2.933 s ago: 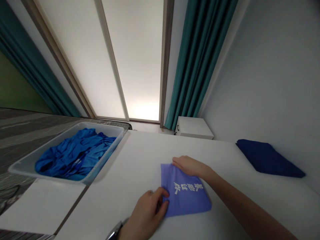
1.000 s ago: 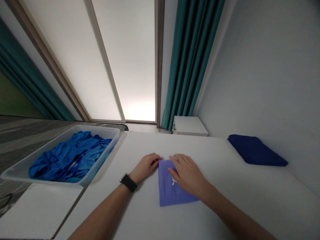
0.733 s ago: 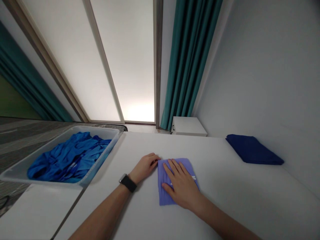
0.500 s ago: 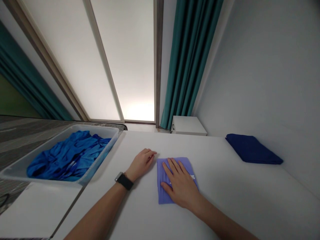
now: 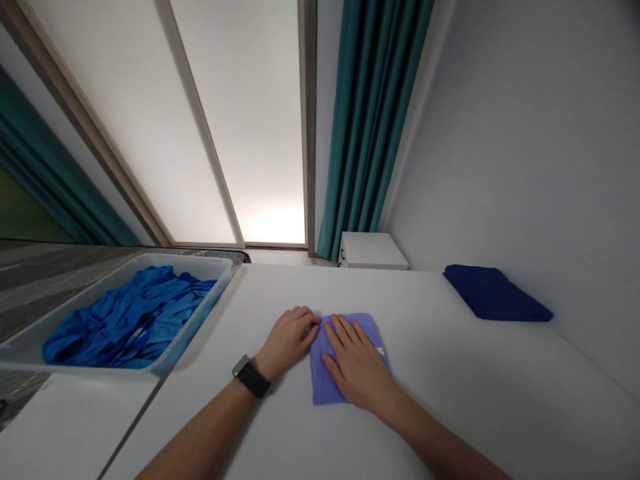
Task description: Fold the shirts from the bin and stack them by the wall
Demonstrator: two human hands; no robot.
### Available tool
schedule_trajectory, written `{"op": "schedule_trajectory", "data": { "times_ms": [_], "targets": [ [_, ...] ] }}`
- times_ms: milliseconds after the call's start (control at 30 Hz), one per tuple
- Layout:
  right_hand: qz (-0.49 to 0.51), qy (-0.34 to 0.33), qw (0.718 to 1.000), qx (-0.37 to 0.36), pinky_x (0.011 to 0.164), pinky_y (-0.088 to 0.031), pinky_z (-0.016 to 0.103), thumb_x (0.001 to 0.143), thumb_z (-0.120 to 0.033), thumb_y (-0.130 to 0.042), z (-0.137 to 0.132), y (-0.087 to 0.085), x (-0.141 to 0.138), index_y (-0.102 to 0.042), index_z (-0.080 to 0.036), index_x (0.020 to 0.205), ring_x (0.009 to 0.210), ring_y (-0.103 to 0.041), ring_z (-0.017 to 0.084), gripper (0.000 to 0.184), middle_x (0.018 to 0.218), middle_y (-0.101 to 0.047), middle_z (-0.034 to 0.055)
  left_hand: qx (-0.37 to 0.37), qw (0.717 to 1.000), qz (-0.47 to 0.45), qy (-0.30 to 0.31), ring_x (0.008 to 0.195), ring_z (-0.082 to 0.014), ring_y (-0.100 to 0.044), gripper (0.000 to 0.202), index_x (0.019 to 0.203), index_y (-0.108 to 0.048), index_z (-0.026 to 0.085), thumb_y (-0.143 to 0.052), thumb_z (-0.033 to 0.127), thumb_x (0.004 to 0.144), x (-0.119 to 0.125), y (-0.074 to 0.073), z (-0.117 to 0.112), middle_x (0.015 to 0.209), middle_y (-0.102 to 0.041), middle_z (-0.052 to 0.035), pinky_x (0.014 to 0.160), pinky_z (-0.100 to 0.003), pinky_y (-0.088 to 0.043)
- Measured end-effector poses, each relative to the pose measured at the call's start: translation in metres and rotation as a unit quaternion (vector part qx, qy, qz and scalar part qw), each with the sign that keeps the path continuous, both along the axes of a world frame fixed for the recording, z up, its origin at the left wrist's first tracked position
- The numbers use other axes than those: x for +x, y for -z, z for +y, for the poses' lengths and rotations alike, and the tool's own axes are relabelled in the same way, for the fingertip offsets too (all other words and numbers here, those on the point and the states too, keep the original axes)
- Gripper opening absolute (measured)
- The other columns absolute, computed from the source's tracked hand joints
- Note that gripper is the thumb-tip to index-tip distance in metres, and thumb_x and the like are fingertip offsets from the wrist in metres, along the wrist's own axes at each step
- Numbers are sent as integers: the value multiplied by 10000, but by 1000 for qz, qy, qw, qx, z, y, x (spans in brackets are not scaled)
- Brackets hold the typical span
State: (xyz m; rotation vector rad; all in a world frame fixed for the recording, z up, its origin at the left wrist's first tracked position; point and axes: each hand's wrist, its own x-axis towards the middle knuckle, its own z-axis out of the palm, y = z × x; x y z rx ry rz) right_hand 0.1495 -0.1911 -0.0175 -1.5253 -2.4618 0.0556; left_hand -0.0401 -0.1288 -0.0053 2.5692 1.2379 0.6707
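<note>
Evidently, the purple cloth (image 5: 326, 388) is pressed on the white table (image 5: 280, 443) by the right hand (image 5: 361, 370), fingers slightly spread, gripping nothing, presumably against slipping; the cloth's far-left corner is met by the left hand (image 5: 286, 341), loosely curled; whether fabric is pinched cannot be told.

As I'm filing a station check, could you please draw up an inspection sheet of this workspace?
Surface: white table, dark seam at left.
Job's things: purple cloth, folded flat, a bit of white print showing.
Clutter: bin of crumpled blue cloth at left; folded navy cloth at right.
Hands: right hand spread on the purple cloth; left hand at its far left corner, grip unclear.
Cables: nothing certain; dark scrap at left edge, unidentifiable.
Surroundings: teal curtain, frosted panels, white cabinet.
</note>
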Motion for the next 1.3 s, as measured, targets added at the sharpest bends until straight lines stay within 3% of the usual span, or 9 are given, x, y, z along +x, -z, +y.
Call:
{"op": "schedule_trajectory", "data": {
  "times_ms": [267, 367, 500, 700, 800, 933, 1067, 1200, 1300],
  "targets": [
    [30, -28, 999, -26, 1191, -194, 467, 989, -409, -349, 12, -1, 5, -377, -104, 1474, 1443, -259, 256, 573, 1554, -312, 143, 15, 999, 25, -19, 938, -202, -586, 178, 954, -654, 203, -479, 231, 947, 1, -5, 0, 969, -668, -43, 842, -362, -402],
    [107, -36, 992, -50, 1172, -254, 438, 988, -355, -338, 20, -8, 18, -420, -145, 1449, 1404, -344, 218, 513, 1519, -396, 117, 33, 999, 17, -26, 941, -215, -578, 213, 973, -657, 204, -449, 248, 961, -2, -9, -1, 968, -674, -51, 855, -379, -407],
    [226, 22, 973, -33, 1125, -325, 415, 973, -309, -319, 33, -18, 48, -521, -173, 1353, 1288, -475, 202, 451, 1380, -557, 105, 45, 998, -24, -27, 1005, -229, -560, 248, 1088, -640, 195, -433, 239, 960, 3, -17, -8, 1051, -659, -80, 919, -388, -434],
    [283, 101, 953, 34, 983, -429, 408, 921, -265, -344, 56, -1, 82, -633, -159, 1134, 1034, -579, 221, 375, 1072, -658, 114, 40, 998, 3, 43, 1302, -285, -432, 495, 1407, -426, 179, -471, 368, 952, 51, -27, -44, 1406, -502, -129, 1087, -462, -367],
    [308, 124, 942, 54, 895, -464, 387, 891, -270, -389, 64, 12, 86, -642, -173, 1093, 880, -592, 209, 338, 935, -649, 83, 41, 996, 57, 61, 1394, -305, -342, 610, 1479, -327, 173, -423, 479, 959, 78, -19, -57, 1500, -414, -128, 1119, -484, -328],
    [355, 143, 922, 61, 796, -485, 347, 867, -276, -406, 66, 17, 86, -635, -171, 1092, 781, -578, 188, 338, 884, -627, 64, 57, 992, 103, 50, 1431, -298, -291, 645, 1479, -350, 152, -336, 549, 970, 93, 0, -56, 1528, -383, -119, 1156, -472, -275],
    [387, 151, 909, 37, 749, -486, 329, 854, -280, -409, 63, 16, 82, -629, -176, 1089, 757, -576, 180, 338, 899, -637, 62, 81, 989, 122, 37, 1436, -286, -285, 629, 1484, -361, 174, -318, 546, 978, 80, 11, -39, 1544, -361, -98, 1172, -480, -238],
    [404, 145, 903, -8, 698, -475, 314, 839, -294, -419, 59, 14, 75, -639, -178, 1026, 725, -570, 173, 311, 874, -641, 54, 69, 986, 140, 57, 1435, -284, -289, 579, 1487, -361, 232, -321, 524, 988, 50, 4, -12, 1539, -374, -70, 1177, -545, -173],
    [433, 146, 885, -92, 572, -427, 263, 833, -299, -423, 53, 6, 66, -645, -181, 941, 598, -525, 136, 274, 717, -599, 5, 42, 984, 143, 102, 1433, -233, -304, 515, 1497, -333, 268, -271, 451, 1020, 27, -2, 6, 1541, -373, -41, 1188, -508, -166]
  ]
}}
